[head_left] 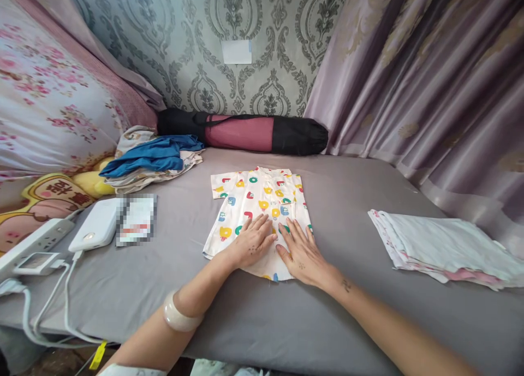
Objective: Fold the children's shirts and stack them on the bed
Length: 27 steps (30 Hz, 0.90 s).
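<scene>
Grip, left hand (254, 244) and right hand (303, 257): open, fingers loosely spread, nothing clasped.
Printed shirt (256, 201): lying on grey bedsheet (347, 201), beneath both hands.
Shirt risk: could skew or wrinkle from uneven pressing or sideways dragging; hem could bunch from heel-of-hand contact.
Hand pose: palms down, side by side on lower front, fingertips towards collar, thumbs inward.
Folded cloths (446, 245): well apart, right side.

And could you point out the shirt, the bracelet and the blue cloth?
Shirt (256, 204): head view, on its printed middle.
Bracelet (178, 316): head view, on its pale band.
Blue cloth (152, 156): head view, on its crumpled top.
</scene>
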{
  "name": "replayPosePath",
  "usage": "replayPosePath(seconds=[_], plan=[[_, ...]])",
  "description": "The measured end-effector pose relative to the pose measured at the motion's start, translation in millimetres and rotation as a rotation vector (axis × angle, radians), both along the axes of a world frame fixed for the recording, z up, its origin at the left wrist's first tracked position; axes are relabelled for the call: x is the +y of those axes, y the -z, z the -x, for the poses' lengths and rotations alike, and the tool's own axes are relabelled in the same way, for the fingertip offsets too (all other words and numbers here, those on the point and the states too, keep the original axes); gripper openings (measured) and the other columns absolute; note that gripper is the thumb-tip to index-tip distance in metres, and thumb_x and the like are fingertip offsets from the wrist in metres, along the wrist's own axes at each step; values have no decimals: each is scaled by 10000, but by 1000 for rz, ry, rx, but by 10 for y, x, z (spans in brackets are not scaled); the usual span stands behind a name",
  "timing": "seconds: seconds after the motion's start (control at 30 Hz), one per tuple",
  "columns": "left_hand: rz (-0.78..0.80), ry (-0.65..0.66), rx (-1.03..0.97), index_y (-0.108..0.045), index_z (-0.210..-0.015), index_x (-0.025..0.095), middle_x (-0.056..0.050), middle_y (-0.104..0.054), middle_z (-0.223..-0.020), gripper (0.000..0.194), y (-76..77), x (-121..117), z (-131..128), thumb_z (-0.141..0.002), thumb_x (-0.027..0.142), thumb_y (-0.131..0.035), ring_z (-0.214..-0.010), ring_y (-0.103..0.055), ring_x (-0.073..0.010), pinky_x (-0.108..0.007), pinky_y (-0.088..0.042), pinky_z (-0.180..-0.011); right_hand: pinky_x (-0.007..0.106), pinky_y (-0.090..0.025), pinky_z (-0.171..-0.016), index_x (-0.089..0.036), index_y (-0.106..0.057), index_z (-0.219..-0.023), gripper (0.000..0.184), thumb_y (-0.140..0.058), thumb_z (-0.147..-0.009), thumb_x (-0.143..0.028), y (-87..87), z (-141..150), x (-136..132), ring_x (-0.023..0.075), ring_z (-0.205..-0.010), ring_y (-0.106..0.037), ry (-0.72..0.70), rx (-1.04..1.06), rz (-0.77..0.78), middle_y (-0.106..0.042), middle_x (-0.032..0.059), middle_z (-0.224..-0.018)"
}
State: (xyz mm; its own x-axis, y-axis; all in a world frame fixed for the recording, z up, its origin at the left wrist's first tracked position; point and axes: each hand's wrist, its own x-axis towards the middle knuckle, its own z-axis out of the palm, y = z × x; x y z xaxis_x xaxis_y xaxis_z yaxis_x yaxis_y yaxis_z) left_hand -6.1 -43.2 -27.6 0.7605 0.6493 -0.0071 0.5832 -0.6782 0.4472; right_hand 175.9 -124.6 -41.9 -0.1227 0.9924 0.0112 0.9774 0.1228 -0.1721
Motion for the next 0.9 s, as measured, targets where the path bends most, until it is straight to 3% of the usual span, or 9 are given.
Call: replayPosePath(seconds=[0.23, 0.47, 0.67, 0.73, 0.8, 0.9], plan=[[-55, 19, 8, -394, -1399, 155, -157, -341, -1530, 448, 93, 37, 29, -984, 304, -316, -1450, -230, -251, -501, -175, -1184, 575, -147, -1156, -211, -277, -1523, 607, -287, -984, -490, -9, 16, 4, 300, -1467, -118, 13, -23, -3, -155, 111, -1597], [-63, -165, 43, -396, -1401, 116, -166, -351, -1523, 474, 110, 152, 100, -937, 168, -316, -1437, -266, -253, -460, -227, -1173, 508, -117, -1189, -183, -241, -1532, 590, -274, -996, -429, -81, 226, -114, 249, -1476, -78, -192, 13, -32, -109, 81, -1605], [-94, -243, -1, -435, -1358, 153, -145, -408, -1491, 441, 98, 201, 157, -936, 166, -305, -1414, -318, -241, -467, -256, -1161, 499, -112, -1188, -197, -283, -1519, 580, -305, -987, -427, -52, 289, -173, 254, -1470, -128, -182, 19, -12, -174, 84, -1597], [-124, -284, -15, -453, -1335, 160, -142, -431, -1472, 424, 98, 221, 180, -940, 169, -301, -1401, -341, -248, -469, -270, -1153, 489, -156, -1177, -215, -332, -1499, 571, -316, -982, -459, -147, 278, -137, 265, -1459, -180, -183, 28, 20, -234, 90, -1584], [-168, -343, -33, -473, -1309, 178, -136, -462, -1443, 406, 95, 248, 209, -932, 163, -321, -1374, -378, -258, -474, -302, -1130, 456, -234, -1148, -249, -452, -1423, 510, -279, -995, -465, -277, 245, -16, 255, -1401, -327, -206, 57, 48, -400, 88, -1509], [-235, -454, -31, -508, -1256, 182, -148, -496, -1392, 370, 74, 288, 260, -923, 155, -349, -1321, -428, -288, -485, -364, -1067, 390, -300, -1107, -281, -572, -1287, 509, -150, -1023, -385, -408, 134, 367, 203, -1259, -500, -149, 103, -6, -585, 55, -1334]])
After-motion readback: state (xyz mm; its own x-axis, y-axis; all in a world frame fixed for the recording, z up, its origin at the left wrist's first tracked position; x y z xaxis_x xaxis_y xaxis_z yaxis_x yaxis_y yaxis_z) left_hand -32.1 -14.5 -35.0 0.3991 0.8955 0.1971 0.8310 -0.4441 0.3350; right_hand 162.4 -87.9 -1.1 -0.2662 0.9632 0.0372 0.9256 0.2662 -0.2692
